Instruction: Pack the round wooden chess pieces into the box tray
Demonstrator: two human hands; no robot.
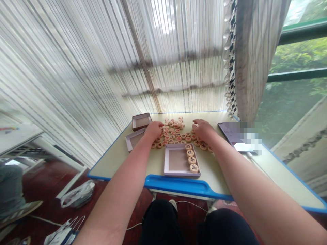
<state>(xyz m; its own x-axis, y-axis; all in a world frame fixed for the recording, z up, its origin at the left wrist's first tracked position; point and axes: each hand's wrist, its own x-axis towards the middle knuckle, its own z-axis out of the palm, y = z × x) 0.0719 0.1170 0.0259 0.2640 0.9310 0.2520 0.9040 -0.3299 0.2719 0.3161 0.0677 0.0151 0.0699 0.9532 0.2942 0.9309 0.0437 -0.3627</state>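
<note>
The left hand [154, 130] lies palm down, its grip curled onto the left edge of a heap of round pale wooden game discs [176, 133]. Whether it pinches a disc cannot be told. The right hand [203, 130] rests the same way on the heap's right edge, fingers bent over the discs, and its grip is just as hidden.

The heap lies flat at the far middle of the cream desk with blue edging [114, 160]. Its discs are stamped with red or black Chinese characters that are too small to read.

Just nearer than the heap, between the forearms, sits a shallow square grey cardboard tray [176, 161]. A column of four discs [191, 157] fills its right side, marked in black. The nearest two read 馬 and 車.

Left of the left hand stand a dark brown open box [141, 121] and a grey open lid [133, 139]. Right of the right hand lies a dark flat screen [230, 134], partly blurred.
</note>
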